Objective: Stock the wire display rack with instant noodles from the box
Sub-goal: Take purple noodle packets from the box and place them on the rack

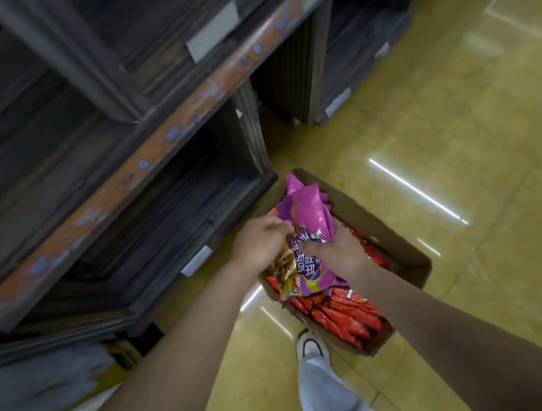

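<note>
A brown cardboard box [388, 244] stands on the floor beside the rack. Purple instant noodle packs [306, 214] are bunched above it, and red packs [346, 317] lie in rows at its near end. My left hand [259, 245] grips the purple packs from the left. On the right side my right hand [335, 248] holds the same bunch, fingers curled over it. The dark wire display rack [165, 214] fills the left of the view; its lower shelves look bare and blurred.
An orange price strip [161, 140] runs along a rack shelf edge. Glossy yellow floor [462, 127] spreads to the right. My shoe [311, 345] and pale trouser leg stand just beside the box's near corner. Other goods are blurred at the lower left.
</note>
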Tool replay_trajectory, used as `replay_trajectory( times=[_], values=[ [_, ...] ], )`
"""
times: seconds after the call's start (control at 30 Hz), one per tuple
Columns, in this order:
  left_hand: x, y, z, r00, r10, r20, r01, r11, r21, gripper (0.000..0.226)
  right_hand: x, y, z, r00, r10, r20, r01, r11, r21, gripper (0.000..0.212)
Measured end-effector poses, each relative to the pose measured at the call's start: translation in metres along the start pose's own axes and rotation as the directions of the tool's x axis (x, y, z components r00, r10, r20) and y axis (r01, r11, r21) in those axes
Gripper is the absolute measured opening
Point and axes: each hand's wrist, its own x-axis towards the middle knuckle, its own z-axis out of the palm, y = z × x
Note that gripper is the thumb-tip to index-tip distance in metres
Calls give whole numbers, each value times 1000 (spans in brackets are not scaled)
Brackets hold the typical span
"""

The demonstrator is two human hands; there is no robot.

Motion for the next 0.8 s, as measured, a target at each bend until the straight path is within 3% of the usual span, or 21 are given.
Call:
replay_trajectory(
  times=[0.13, 0.23, 0.33, 0.53, 0.7, 0.73, 0.8],
  values=[
    [-46, -14, -28, 994, -11, -111, 14, 1000, 26, 20, -45, -9, 3, 998, 4, 69, -10, 996, 84, 42],
    [-96, -26, -38, 983, -2, -183, 6, 1000, 21, 10, -88, -13, 7, 991, -50, 124, 37, 994, 105, 50],
    [-159, -39, -40, 971, 17, -239, -7, 999, 43, 34, -144, -21, 8, 978, -128, 166, 106, 985, 134, 39],
    [-308, -54, -47, 951, 96, -294, -88, 995, 41, 66, -281, -40, -1, 929, -270, 253, 242, 961, 137, 59],
    [-413, -22, -84, 942, 204, -266, -211, 978, 5, 118, -388, -77, -33, 859, -369, 355, 360, 928, 95, 44],
    [-431, -14, -93, 943, 238, -231, -249, 968, -20, 121, -410, -88, -40, 840, -386, 382, 387, 919, 76, 40],
    [-465, -3, -109, 945, 287, -160, -299, 952, -59, 91, -448, -112, -50, 804, -407, 434, 441, 897, 24, 34]
  ],
)
